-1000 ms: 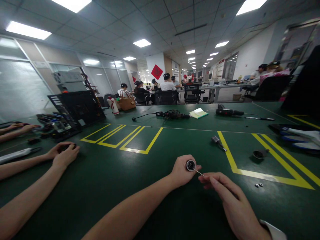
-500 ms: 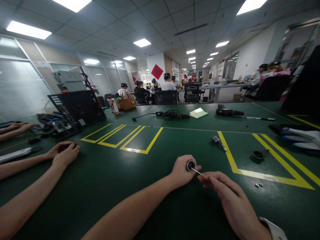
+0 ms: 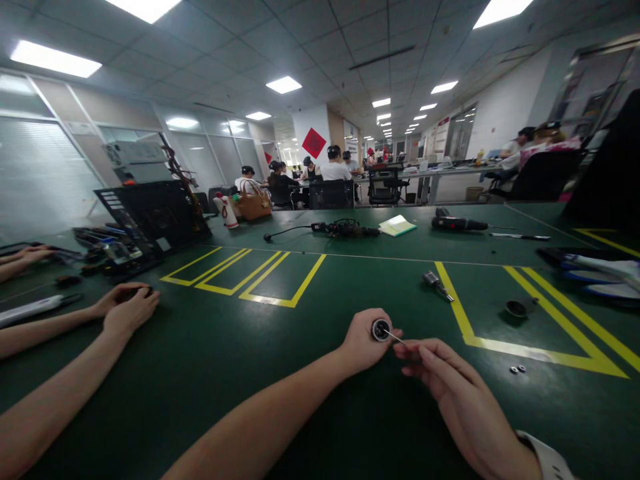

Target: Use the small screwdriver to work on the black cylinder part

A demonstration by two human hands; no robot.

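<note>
My left hand (image 3: pixel 363 339) is wrapped round a dark cylindrical part (image 3: pixel 381 330), whose round open end with a pale metal rim faces me. Thumb and forefinger of my right hand (image 3: pixel 450 377) pinch a thin metal rod (image 3: pixel 397 339). The rod's far tip reaches into the cylinder's opening; what it touches inside is too small to make out. Two small metal rings (image 3: pixel 518 369) lie to the right of my right hand. Farther back are a small metal gear-like part with a shaft (image 3: pixel 437 285) and a dark cup-shaped housing (image 3: pixel 520 307).
Yellow tape (image 3: pixel 545 357) marks boxes on the green table (image 3: pixel 280 360). A power drill (image 3: pixel 459 224), a pen (image 3: pixel 520 237), a notepad (image 3: pixel 398 226) and a cabled tool (image 3: pixel 345 229) lie at the back. A co-worker's hands (image 3: pixel 127 307) hold something dark at left.
My right fingertips have shifted slightly up with the rod, which still points into the cylinder. My left hand has barely moved.
</note>
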